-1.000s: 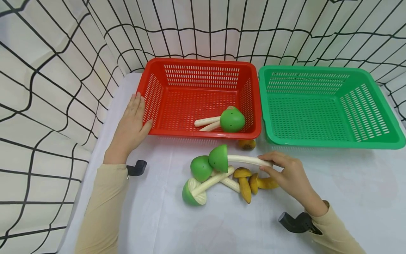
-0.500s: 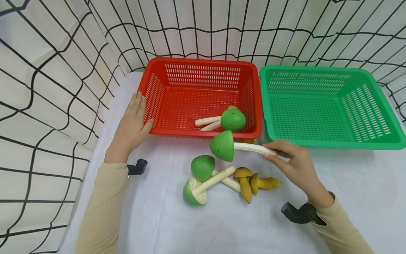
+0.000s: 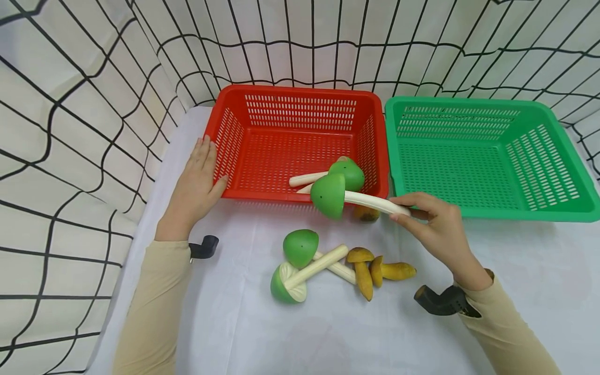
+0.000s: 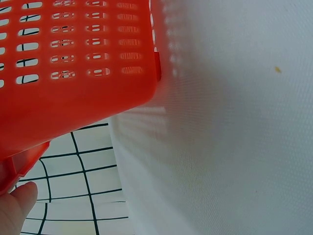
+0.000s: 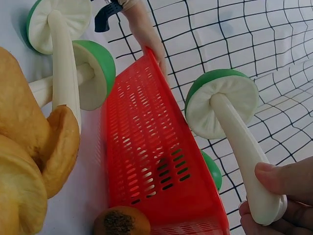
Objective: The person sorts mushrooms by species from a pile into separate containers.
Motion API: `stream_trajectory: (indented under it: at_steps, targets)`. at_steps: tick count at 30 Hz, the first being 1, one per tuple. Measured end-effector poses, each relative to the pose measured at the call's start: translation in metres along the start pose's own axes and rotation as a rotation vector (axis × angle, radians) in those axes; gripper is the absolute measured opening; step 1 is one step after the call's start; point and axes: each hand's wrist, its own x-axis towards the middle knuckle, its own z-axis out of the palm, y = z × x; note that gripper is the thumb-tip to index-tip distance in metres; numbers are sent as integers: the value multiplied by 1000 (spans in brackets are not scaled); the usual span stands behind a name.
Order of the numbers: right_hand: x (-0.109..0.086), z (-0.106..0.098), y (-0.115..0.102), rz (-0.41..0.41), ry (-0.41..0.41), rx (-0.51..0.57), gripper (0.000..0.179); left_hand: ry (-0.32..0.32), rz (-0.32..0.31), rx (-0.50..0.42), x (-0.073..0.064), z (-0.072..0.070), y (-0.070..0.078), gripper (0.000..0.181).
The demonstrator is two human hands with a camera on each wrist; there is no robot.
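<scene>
My right hand (image 3: 436, 229) pinches the stem end of a green-capped toy mushroom (image 3: 329, 197). Its cap overlaps the front rim of the red basket (image 3: 262, 195) in the head view, and the right wrist view shows the cap's pale underside (image 5: 222, 105). My left hand (image 3: 189, 187) rests with straight fingers on the red basket's left rim. Inside that basket, near its right front corner, lie green-capped mushrooms (image 3: 350, 174). On the cloth in front, two more green mushrooms (image 3: 300, 247) cross stems beside two brown mushrooms (image 3: 396, 271).
To the right of the red basket stands a green basket (image 3: 469, 212). Another brown mushroom (image 3: 367, 214) lies by the red basket's front right corner. A black wire grid (image 3: 311, 47) borders the white-clothed table at the back and left.
My right hand has lifted the green mushroom off the pile and carried it up toward the red basket's front rim. The left hand stays at the basket's left rim.
</scene>
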Motion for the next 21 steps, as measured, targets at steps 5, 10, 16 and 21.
stream_trajectory:
  at_steps: [5, 10, 16, 21]
  targets:
    - [8, 0, 2, 21, -2, -27, 26, 2, 1, -2, 0, 0, -1, 65]
    - [19, 1, 5, 36, -16, -68, 26, 0, -2, -3, 0, -1, 0, 65]
    - [34, 8, 8, 48, -48, -81, 23, -3, -4, 1, 0, -1, 0, 66]
    - [46, 15, 8, 64, -76, -70, 20, -5, -9, -1, 0, 0, 0, 65]
